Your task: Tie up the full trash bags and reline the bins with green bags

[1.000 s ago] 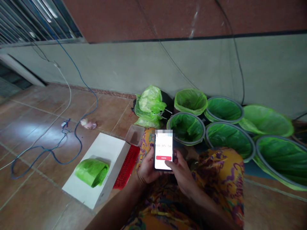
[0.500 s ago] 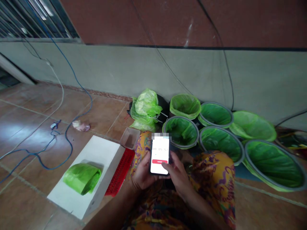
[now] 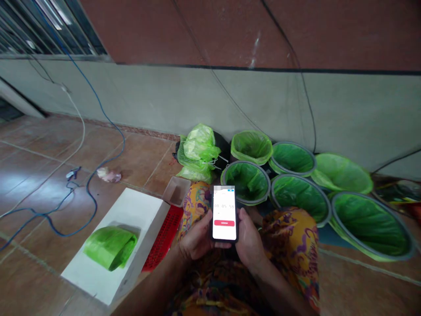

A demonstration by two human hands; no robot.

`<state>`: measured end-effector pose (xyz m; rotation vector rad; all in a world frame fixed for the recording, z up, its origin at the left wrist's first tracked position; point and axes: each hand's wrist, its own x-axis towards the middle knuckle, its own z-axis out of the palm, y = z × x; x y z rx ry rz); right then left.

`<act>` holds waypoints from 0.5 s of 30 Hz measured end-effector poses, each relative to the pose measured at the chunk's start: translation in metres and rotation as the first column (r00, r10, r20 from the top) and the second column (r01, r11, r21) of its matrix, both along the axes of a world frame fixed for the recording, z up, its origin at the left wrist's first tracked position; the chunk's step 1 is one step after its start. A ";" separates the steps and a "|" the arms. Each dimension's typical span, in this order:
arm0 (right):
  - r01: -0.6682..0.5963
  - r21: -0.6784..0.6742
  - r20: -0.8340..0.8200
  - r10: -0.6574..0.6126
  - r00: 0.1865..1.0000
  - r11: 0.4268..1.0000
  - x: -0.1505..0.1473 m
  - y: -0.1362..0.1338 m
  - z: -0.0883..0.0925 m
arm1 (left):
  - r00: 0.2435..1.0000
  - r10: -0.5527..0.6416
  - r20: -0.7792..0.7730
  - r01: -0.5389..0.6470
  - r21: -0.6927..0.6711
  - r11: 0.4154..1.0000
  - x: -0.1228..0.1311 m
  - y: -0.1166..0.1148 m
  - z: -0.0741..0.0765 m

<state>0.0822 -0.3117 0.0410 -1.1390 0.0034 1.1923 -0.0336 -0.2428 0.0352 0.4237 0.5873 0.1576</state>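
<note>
A smartphone (image 3: 224, 232) is held upright between my two hands above my lap, its lit screen showing a timer and a red button. My left hand (image 3: 198, 237) grips the phone's left edge, with fingers wrapped behind it. On the other side, my right hand (image 3: 249, 241) closes against the right edge, its thumb off the screen. Just left of my legs, a rolled green plastic bag (image 3: 110, 248) lies on a white box (image 3: 131, 206). Partly behind that box is a red perforated basket (image 3: 164, 237).
Several bins with green liners, such as this one (image 3: 246, 181), stand ahead and to the right by the wall. Crumpled green bags (image 3: 201, 149) sit left of them, near a clear plastic tub (image 3: 176, 191). Blue cable (image 3: 93, 215) loops across the tiled floor.
My right thumb has moved off the phone's screen to its right edge. The phone has shifted slightly right in view, and the timer reads one second more.
</note>
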 end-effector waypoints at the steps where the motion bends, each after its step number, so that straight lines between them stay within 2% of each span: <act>1: 0.011 0.004 -0.015 -0.011 1.000 1.000 0.000 0.001 0.001 | 1.000 -0.001 -0.013 0.001 0.014 1.000 0.000 0.000 0.002; 8: 0.045 0.021 -0.081 -0.043 0.996 0.999 0.004 0.004 0.002 | 0.999 -0.019 0.047 0.016 0.056 0.998 -0.005 0.003 0.009; 15: 0.054 0.014 -0.079 -0.053 0.995 0.998 0.005 0.004 0.003 | 0.989 0.014 0.148 -0.019 0.030 0.999 -0.011 0.005 0.004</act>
